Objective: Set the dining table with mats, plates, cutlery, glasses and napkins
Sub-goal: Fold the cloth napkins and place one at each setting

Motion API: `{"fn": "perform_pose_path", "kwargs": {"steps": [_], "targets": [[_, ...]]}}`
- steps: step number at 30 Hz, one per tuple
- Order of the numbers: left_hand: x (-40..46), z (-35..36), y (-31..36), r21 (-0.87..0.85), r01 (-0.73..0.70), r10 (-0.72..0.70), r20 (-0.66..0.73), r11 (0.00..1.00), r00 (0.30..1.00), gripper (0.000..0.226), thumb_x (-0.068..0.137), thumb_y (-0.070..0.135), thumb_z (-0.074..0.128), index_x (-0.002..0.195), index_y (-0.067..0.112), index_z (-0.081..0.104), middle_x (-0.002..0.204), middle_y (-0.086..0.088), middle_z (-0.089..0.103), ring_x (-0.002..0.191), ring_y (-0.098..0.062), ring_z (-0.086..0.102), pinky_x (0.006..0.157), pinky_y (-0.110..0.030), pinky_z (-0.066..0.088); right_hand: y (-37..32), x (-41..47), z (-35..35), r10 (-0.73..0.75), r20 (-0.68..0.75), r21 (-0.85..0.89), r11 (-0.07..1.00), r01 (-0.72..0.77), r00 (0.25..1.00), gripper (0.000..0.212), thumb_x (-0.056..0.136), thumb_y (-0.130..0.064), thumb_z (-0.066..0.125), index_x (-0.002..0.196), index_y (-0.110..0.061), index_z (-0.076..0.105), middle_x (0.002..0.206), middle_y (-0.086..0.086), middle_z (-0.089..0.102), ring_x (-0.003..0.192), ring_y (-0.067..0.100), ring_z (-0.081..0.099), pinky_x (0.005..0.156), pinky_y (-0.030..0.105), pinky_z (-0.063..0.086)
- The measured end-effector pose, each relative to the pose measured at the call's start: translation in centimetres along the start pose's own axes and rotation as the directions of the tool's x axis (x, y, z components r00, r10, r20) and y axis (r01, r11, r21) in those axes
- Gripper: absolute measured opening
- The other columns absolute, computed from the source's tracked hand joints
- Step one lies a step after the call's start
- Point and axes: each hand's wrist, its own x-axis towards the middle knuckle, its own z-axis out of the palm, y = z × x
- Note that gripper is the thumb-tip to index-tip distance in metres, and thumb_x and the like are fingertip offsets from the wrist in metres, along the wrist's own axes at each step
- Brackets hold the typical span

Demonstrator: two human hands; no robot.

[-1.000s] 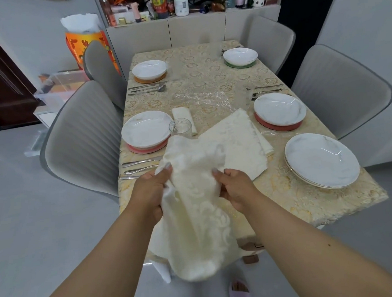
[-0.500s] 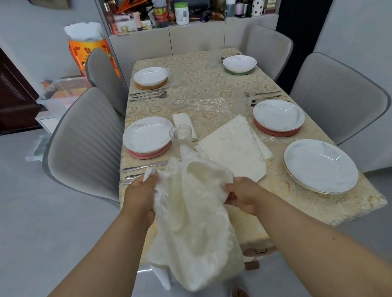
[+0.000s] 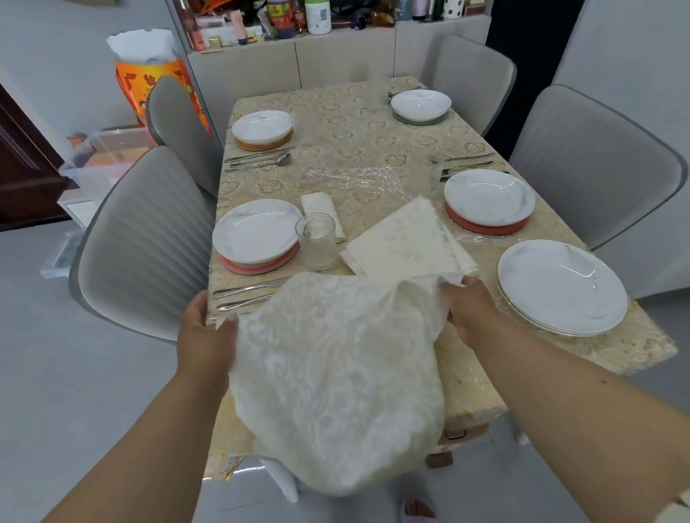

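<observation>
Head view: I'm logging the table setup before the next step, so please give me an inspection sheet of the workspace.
Surface: table under a gold patterned cloth.
Job's things: four plates on mats; a plate stack without a mat at near right; cutlery beside several plates; a glass and a rolled napkin by the near-left plate; folded napkins mid-table.
Clutter: clear plastic wrap.
Grippers: left hand and right hand each grip an edge of an open napkin.
Cables: nothing seen.
Surroundings: four grey chairs, a crowded shelf, a storage box.
</observation>
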Motion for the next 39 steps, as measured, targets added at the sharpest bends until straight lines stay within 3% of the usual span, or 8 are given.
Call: {"fn": "perform_pose_path", "kwargs": {"steps": [5,9,18,22,25,29,35,39], "targets": [[-0.6,0.6,-0.4,-0.032,0.125,-0.120,0.140,0.992,0.983,0.025,0.095,0.005,0.056,0.114,0.015,0.069,0.096,-0.010,0.068,0.077,-0.026,0.063,0.065,-0.030,0.052,2.4,-2.7,0.3,0.172,0.193,-0.258,0.959,-0.119,0.966,0.005,0.084,-0.005,0.069,0.087,-0.007,0.067,0.102,0.020,0.067,0.092,0.033,0.063,0.090,0.049,0.052],[-0.6,0.8,0.1,-0.026,0.162,-0.148,0.281,0.986,0.948,0.037,0.083,-0.001,0.070,0.118,0.011,0.066,0.105,-0.012,0.068,0.091,-0.033,0.068,0.079,-0.038,0.056,1.1,-1.9,0.8,0.089,0.169,-0.157,0.986,-0.062,0.982,0.011,0.094,-0.006,0.056,0.084,-0.009,0.057,0.098,0.018,0.060,0.091,0.028,0.056,0.097,0.049,0.047],[-1.0,0.6,3.5,0.014,0.014,-0.018,0.338,1.000,0.941,0.043,0.077,-0.004,0.074,0.118,0.009,0.066,0.110,-0.005,0.062,0.094,-0.019,0.064,0.079,-0.029,0.053,-5.1,-3.0,1.2,-0.265,-0.060,-0.231,0.942,0.244,0.963,0.038,0.095,-0.012,0.048,0.132,-0.011,0.040,0.108,0.005,0.049,0.095,0.020,0.051,0.080,0.028,0.042],[-0.2,-0.8,5.6,-0.009,-0.008,0.010,0.295,1.000,0.955,0.040,0.077,-0.005,0.074,0.113,0.012,0.068,0.118,-0.013,0.064,0.101,-0.031,0.065,0.087,-0.042,0.055,-8.3,-2.9,-0.4,-0.365,-0.050,-0.203,0.915,0.348,0.930,0.019,0.095,-0.010,0.048,0.103,-0.024,0.059,0.104,0.000,0.055,0.089,0.017,0.054,0.075,0.026,0.042],[-0.1,-1.6,6.9,-0.060,-0.029,0.044,0.266,0.998,0.963,0.036,0.077,-0.005,0.074,0.108,0.014,0.069,0.119,-0.013,0.064,0.095,-0.027,0.066,0.081,-0.037,0.056,-10.1,-3.7,-1.6,-0.296,0.112,-0.059,0.951,0.303,0.949,0.023,0.095,-0.003,0.049,0.090,-0.016,0.067,0.083,0.002,0.054,0.071,0.015,0.048,0.066,0.025,0.042],[-0.1,-2.6,8.0,-0.094,-0.066,0.090,0.273,0.993,0.958,0.034,0.079,-0.004,0.072,0.108,0.013,0.068,0.113,-0.015,0.066,0.084,-0.020,0.067,0.069,-0.027,0.054,-10.9,-5.1,-2.7,-0.279,0.343,-0.181,0.917,0.354,0.897,0.044,0.078,0.016,0.064,0.116,-0.007,0.063,0.109,0.008,0.058,0.099,0.018,0.055,0.080,0.020,0.045],[0.1,-4.0,7.7,-0.077,-0.075,0.088,0.181,0.994,0.979,0.039,0.080,-0.006,0.070,0.117,0.003,0.064,0.105,-0.017,0.065,0.074,-0.019,0.064,0.066,-0.027,0.053,-9.7,-5.2,-4.0,-0.471,0.026,-0.374,0.813,0.446,0.882,0.027,0.083,0.005,0.066,0.105,-0.010,0.067,0.109,0.006,0.059,0.105,0.020,0.053,0.094,0.032,0.045],[0.2,-4.8,6.8,-0.063,-0.057,0.066,0.162,0.996,0.985,0.042,0.078,-0.009,0.071,0.117,0.003,0.064,0.104,-0.016,0.065,0.076,-0.021,0.062,0.072,-0.030,0.052,-9.2,-5.4,-4.4,-0.475,-0.073,-0.286,0.852,0.438,0.877,0.012,0.091,-0.002,0.057,0.095,-0.014,0.059,0.101,0.005,0.058,0.090,0.020,0.053,0.068,0.022,0.043]]}}
